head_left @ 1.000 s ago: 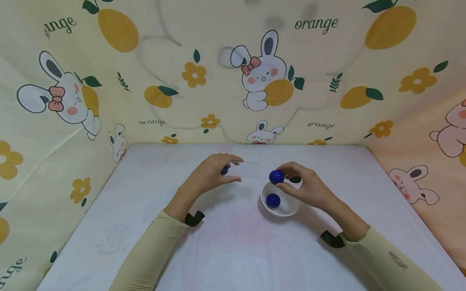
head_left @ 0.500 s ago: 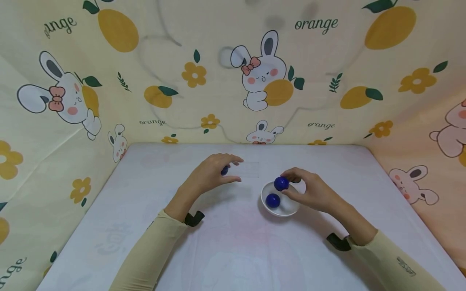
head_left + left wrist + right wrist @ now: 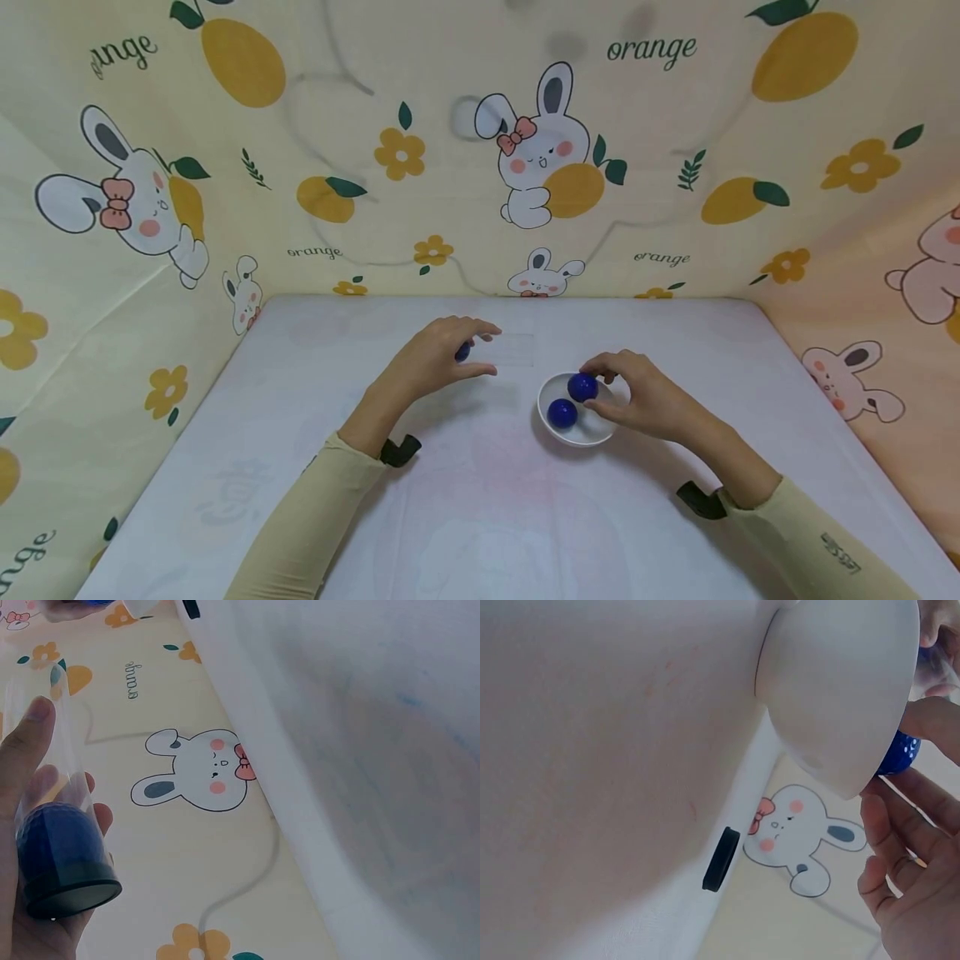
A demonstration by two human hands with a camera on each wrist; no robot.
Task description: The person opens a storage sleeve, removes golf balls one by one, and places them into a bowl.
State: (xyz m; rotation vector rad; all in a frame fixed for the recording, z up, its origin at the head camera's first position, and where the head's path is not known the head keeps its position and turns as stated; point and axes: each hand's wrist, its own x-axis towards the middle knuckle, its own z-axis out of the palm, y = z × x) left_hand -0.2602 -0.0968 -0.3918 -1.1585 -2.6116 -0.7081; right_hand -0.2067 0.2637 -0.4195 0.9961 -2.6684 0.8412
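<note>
My left hand (image 3: 442,354) grips a clear plastic tube (image 3: 71,742) with a black end cap (image 3: 75,892). Inside the tube, against that cap, sits a dimpled blue golf ball (image 3: 64,836). In the head view the tube is faint and reaches right, past the fingertips. My right hand (image 3: 641,392) pinches a second blue golf ball (image 3: 582,387) between thumb and fingers, low within the rim of a white bowl (image 3: 592,433). Another blue ball (image 3: 562,413) lies in the bowl, just left of the pinched one. The right wrist view shows the bowl from its side.
A round black cap (image 3: 721,859) stands on the white table (image 3: 480,517) beyond the bowl; my right hand hides it in the head view. Printed cloth walls (image 3: 420,83) rise at the back and both sides of the table.
My right hand has lowered its ball into the bowl, moving slightly right and toward me. The left hand and its tube have stayed still.
</note>
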